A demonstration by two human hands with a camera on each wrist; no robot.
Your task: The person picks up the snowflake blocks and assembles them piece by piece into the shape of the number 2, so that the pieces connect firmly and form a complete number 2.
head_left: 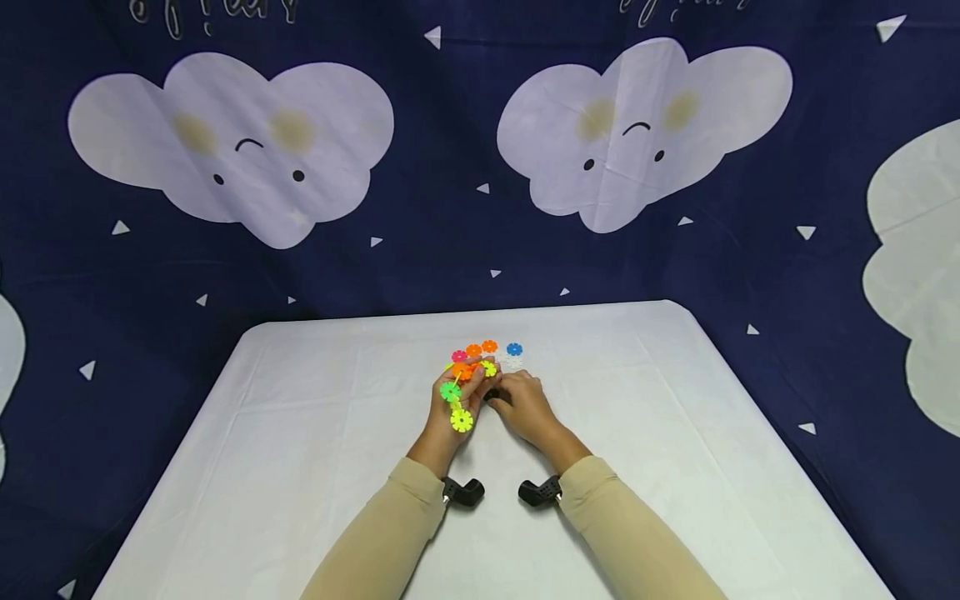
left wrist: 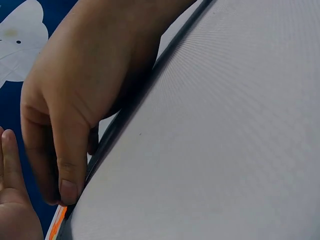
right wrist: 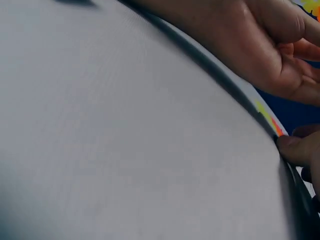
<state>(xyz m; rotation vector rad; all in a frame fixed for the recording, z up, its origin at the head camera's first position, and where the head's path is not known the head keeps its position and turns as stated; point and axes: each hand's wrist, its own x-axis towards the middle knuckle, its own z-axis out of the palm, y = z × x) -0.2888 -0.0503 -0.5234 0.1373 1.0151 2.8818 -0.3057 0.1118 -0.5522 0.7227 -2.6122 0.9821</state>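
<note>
In the head view my left hand (head_left: 439,427) holds a joined string of small notched plastic discs. A yellow disc (head_left: 462,420) hangs at its near end, with a green disc (head_left: 450,392) and an orange disc (head_left: 462,372) above. Another yellow-green disc (head_left: 488,367) shows by the left fingertips. Close beside it, my right hand (head_left: 531,410) reaches down with thumb and fingers bent together on a small black disc (head_left: 492,394). In the right wrist view the right fingertips (right wrist: 292,147) are at the edge, and the left palm (right wrist: 265,55) faces in from above.
Just beyond the hands lie a pink disc (head_left: 459,356), orange discs (head_left: 490,346), a blue disc (head_left: 514,349) and several white discs (head_left: 512,363). A white cloth covers the table (head_left: 300,467). Behind it hangs a dark blue curtain (head_left: 450,275) printed with clouds.
</note>
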